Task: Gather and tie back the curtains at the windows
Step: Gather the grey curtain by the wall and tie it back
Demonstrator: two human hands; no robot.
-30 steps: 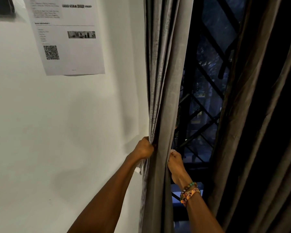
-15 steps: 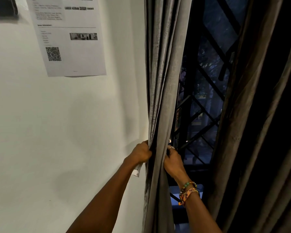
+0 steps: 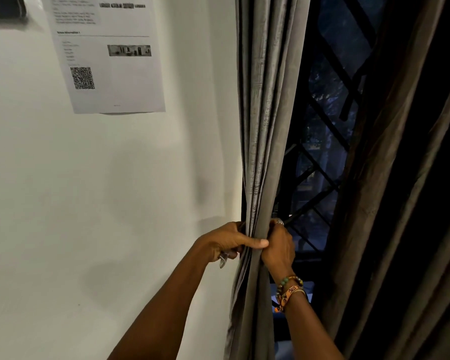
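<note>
A grey curtain [image 3: 266, 107] hangs bunched into tight folds beside the white wall, left of the window. My left hand [image 3: 225, 241] grips the bundle from the wall side, its thumb laid across the front of the folds. A small pale tag or strip [image 3: 222, 261] pokes out under its fingers. My right hand [image 3: 278, 244], with bead bracelets at the wrist, grips the same bundle from the window side. The two hands meet around the curtain at waist height. A second, darker curtain [image 3: 390, 193] hangs loose on the right.
Between the curtains, the dark window [image 3: 320, 141] shows black diagonal grille bars. A printed sheet with a QR code [image 3: 107, 53] is stuck on the white wall [image 3: 89, 203] at upper left. A dark object [image 3: 3, 9] sits at the top-left corner.
Both hands have closed in on the grey curtain, squeezing the folds into a narrower bundle. My left thumb now wraps across the front and touches my right hand.
</note>
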